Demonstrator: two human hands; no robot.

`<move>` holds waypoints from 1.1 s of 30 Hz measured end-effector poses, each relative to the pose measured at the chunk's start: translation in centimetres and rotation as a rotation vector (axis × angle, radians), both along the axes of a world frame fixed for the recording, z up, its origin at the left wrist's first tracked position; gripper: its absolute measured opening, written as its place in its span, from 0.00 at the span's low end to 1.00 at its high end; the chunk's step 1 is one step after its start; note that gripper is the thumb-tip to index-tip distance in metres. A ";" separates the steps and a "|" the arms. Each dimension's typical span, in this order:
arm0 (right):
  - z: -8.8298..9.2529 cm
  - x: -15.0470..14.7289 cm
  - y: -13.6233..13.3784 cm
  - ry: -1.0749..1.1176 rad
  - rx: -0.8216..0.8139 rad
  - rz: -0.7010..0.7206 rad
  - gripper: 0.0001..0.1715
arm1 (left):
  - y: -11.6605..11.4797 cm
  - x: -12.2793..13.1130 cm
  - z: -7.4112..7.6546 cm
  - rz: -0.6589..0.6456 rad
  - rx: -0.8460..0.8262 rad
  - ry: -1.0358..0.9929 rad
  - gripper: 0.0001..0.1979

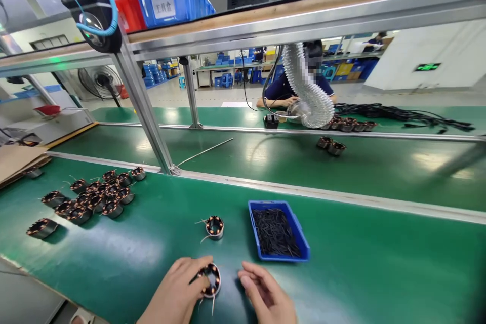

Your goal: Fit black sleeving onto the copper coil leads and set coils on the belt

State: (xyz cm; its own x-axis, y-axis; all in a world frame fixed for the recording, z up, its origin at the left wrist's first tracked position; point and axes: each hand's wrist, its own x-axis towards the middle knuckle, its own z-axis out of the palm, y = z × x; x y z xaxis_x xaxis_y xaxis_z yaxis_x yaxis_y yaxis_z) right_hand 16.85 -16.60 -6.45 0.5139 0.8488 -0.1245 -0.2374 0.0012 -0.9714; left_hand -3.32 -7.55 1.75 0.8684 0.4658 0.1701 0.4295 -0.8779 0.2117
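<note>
Copper-wound, with thin lead wires trailing toward us, the stator point(211, 279) sits at the near edge of the green mat point(152, 243), directly between our hands. Our left hand point(178, 291) has its fingers curled round the stator's left rim and grips it, probably to keep the open face turned up where we can see the windings. Our right hand point(268, 296) is loosely half open just to the right of the stator. It is not touching it, and we can see nothing held in it.

A second stator point(214, 227) lies alone a little farther out, apart from the heap of stators point(94, 195) far to the left. We judge it to be set aside singly. The blue tray point(284, 258) of short black sleeves point(274, 233) stands just beyond the right hand, likely kept there for easy reach. Across the bench, a co-worker point(283, 88) sits behind a ribbed silver hose point(307, 91).
</note>
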 end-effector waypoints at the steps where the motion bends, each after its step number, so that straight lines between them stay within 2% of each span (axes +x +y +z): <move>1: 0.0 0.2 0.0 -0.025 -0.004 0.042 0.24 | -0.3 0.4 0.0 -0.057 -0.005 0.001 0.20; 5: -0.3 0.8 -0.3 -0.146 -0.017 0.094 0.19 | -0.6 1.4 -0.4 -0.140 0.011 -0.011 0.19; 10: -0.3 0.5 -0.2 -0.243 0.003 0.061 0.15 | -0.4 1.6 -0.5 -0.137 0.013 -0.039 0.19; 14: 0.3 0.1 0.1 -0.374 0.063 0.077 0.11 | -0.5 1.6 -0.3 -0.148 0.009 -0.047 0.18; 18: 1.0 0.1 0.2 -0.463 0.089 0.018 0.08 | -0.6 1.6 -0.5 -0.139 -0.002 -0.069 0.18; 28: 1.6 -0.3 0.3 -0.453 0.057 0.065 0.11 | -0.7 1.4 -1.1 -0.123 -0.013 -0.058 0.19; 33: 2.1 -0.7 0.0 -0.474 0.115 0.082 0.09 | -1.2 0.9 -2.1 -0.058 -0.111 -0.052 0.15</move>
State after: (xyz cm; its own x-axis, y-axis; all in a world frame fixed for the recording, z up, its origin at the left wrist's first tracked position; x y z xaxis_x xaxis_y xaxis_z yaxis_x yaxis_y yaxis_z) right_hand 16.17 -16.60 -4.32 0.4224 0.8831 0.2041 0.2269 0.1150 -0.9671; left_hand -2.40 -8.79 -0.32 0.8856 0.4337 0.1659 0.3649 -0.8709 0.3293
